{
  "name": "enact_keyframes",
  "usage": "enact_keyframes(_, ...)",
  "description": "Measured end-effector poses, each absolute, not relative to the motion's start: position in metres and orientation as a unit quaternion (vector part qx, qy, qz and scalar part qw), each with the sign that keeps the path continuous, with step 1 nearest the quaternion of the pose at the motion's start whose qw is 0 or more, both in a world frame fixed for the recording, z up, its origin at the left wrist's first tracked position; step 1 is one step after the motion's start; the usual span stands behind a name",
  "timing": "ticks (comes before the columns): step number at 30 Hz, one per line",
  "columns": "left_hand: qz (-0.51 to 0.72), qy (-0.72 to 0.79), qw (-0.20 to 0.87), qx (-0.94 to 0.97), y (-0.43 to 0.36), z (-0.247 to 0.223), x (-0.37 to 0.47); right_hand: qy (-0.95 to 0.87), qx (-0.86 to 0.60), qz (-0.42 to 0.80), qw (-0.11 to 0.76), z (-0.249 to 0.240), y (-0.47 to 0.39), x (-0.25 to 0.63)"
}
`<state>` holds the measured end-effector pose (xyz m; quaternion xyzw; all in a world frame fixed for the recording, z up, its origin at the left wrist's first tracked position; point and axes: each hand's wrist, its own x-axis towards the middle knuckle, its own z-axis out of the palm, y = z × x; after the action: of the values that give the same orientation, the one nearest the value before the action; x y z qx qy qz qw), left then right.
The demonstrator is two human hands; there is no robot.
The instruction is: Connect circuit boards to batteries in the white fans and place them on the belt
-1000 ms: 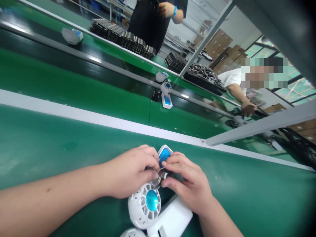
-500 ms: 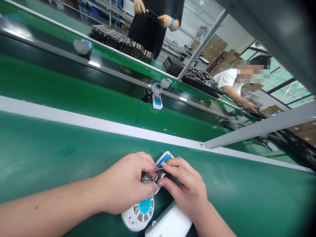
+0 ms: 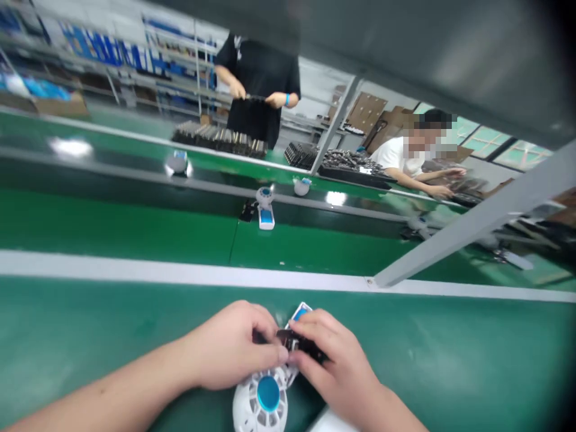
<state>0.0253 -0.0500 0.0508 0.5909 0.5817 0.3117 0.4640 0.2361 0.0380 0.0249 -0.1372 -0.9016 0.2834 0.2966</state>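
Between my hands is a small dark circuit board (image 3: 294, 344) with a pale metal part on it. My right hand (image 3: 337, 360) is closed on the board, thumb below and fingers above. My left hand (image 3: 243, 345) is closed too, thumb and fingertips at the board's left edge; whether they grip the board or a small part is hidden. Beneath lies a white handheld fan housing (image 3: 240, 405) with a round vented head and a blue disc (image 3: 269, 393). A white-rimmed piece with a blue panel (image 3: 300, 312) shows behind my right fingers.
A white piece (image 3: 330, 423) lies below my right hand. Beyond the pale ledge (image 3: 180, 275), another white fan housing (image 3: 266, 217) and a dark board (image 3: 247, 211) sit on the green belt. A slanting post (image 3: 450, 234) stands right. Two people work across, by stacked boards (image 3: 220, 141).
The view has tilted upward and levelled, so the hands sit lower in the picture. The dark board shows more plainly between my fingers. The far-right person's hands have moved.
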Motion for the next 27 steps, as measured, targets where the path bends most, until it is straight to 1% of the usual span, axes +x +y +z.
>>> enact_keyframes(2,0.274,0.646,0.419,0.576,-0.038,0.054,0.001,-0.901,-0.131,0.288,0.296,0.024,0.037,0.235)
enact_keyframes(4,0.255,0.744,0.313,0.532,-0.016,0.058,-0.026,-0.903,-0.123,0.284,0.297,0.021,0.037,0.232)
enact_keyframes(6,0.241,0.802,0.214,0.502,0.017,0.061,-0.050,-0.903,-0.119,0.282,0.302,0.018,0.039,0.229)
enact_keyframes(9,0.205,0.842,0.119,0.485,0.070,0.061,-0.071,-0.896,-0.137,0.295,0.304,0.011,0.045,0.225)
enact_keyframes(13,0.135,0.848,0.038,0.511,0.117,0.059,-0.074,-0.893,-0.138,0.299,0.306,0.000,0.053,0.221)
enact_keyframes(16,0.070,0.831,-0.003,0.551,0.127,0.061,-0.067,-0.894,-0.152,0.300,0.297,0.000,0.054,0.219)
enact_keyframes(20,-0.013,0.809,-0.027,0.587,0.116,0.068,-0.062,-0.881,-0.196,0.322,0.287,0.016,0.049,0.223)
enact_keyframes(24,-0.057,0.814,-0.004,0.578,0.096,0.078,-0.052,-0.872,-0.214,0.331,0.290,0.032,0.041,0.228)
enact_keyframes(27,-0.042,0.812,0.034,0.581,0.083,0.086,-0.027,-0.864,-0.224,0.320,0.318,0.036,0.039,0.231)
